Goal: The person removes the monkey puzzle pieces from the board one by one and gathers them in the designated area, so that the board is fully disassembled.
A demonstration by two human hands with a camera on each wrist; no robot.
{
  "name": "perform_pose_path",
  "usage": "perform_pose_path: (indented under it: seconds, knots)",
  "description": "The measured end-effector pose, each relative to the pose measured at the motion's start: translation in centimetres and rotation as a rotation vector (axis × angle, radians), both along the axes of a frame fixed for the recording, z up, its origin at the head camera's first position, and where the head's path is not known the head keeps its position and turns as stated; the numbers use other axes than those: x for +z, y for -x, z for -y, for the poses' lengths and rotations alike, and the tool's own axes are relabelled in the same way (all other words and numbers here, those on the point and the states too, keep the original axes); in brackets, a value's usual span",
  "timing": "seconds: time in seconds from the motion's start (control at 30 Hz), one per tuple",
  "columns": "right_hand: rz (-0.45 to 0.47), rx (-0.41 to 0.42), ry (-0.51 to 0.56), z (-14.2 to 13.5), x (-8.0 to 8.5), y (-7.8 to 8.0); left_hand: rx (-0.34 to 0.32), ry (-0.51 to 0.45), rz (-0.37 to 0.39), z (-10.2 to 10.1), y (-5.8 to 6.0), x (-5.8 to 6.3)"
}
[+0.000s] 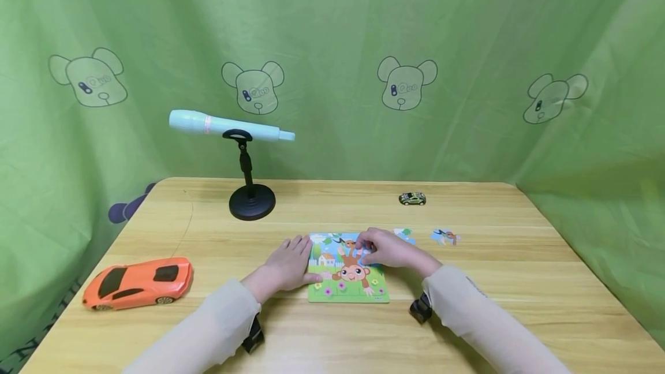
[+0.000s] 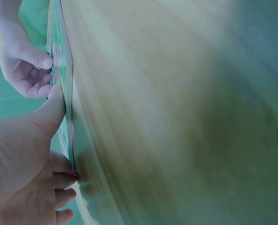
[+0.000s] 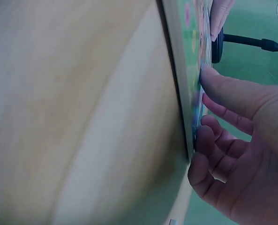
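A jigsaw puzzle (image 1: 347, 291) with a monkey, a house and flowers lies on the table in the head view. My left hand (image 1: 287, 263) rests along its left side, fingers extended and thumb over the picture. In the left wrist view, the left thumb (image 2: 56, 101) touches the board's face near its edge. My right hand (image 1: 387, 249) is over the upper right part, fingers curled and thumb against the surface, pinching a puzzle piece mostly hidden by the hand. Right of that hand lie two loose pieces, one partly covered (image 1: 404, 234) and one with an orange figure (image 1: 445, 237).
An orange toy car (image 1: 139, 283) is at the table's left. Behind it, a light blue microphone (image 1: 228, 126) sits on a black stand (image 1: 251, 202). A small patterned toy car (image 1: 413, 198) stands near the back edge. Green curtains (image 1: 332, 33) surround the wooden table (image 1: 519, 281).
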State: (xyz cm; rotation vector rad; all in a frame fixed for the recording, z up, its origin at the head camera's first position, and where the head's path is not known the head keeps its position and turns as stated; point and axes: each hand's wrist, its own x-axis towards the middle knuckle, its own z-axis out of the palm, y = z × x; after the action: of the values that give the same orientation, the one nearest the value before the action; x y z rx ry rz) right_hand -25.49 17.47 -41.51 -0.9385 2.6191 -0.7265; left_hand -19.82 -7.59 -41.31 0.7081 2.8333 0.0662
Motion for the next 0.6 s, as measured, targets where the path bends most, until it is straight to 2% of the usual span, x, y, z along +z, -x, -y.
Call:
perform_pose_path:
  seconds: [0.6]
  knots:
    - [-0.019, -0.057, 0.020, 0.19, -0.11, -0.35, 0.013, -0.016, 0.009, -0.07, -0.08, 0.12]
